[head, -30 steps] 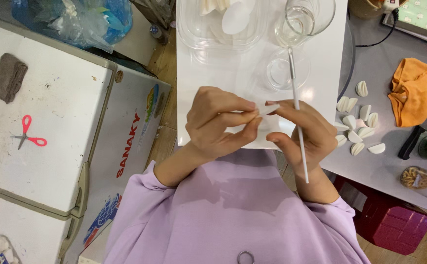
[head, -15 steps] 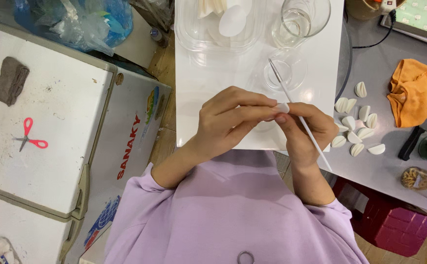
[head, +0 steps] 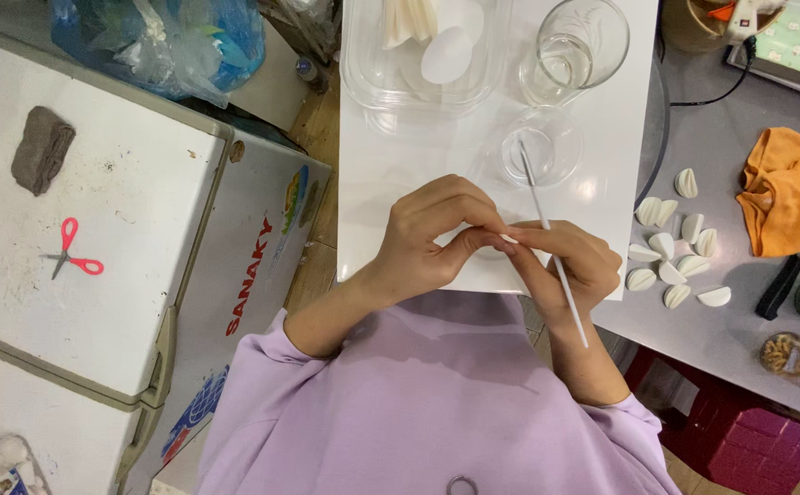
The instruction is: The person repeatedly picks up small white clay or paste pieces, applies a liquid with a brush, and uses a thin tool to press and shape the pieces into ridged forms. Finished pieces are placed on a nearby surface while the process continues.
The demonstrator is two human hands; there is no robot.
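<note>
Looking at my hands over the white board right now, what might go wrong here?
The thin white stick in the right hand points toward the small glass bowl and could tip it. The tiny white piece pinched between both hands, left hand included, might slip or tear.

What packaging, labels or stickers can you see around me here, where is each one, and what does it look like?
Chest freezer: left, white box; red lettering and coloured stickers on its side.
Plastic bag: top left, blue, crumpled.
Clear tray: top centre, holds white pieces.
Small packet: bottom left corner, mostly cut off.
</note>
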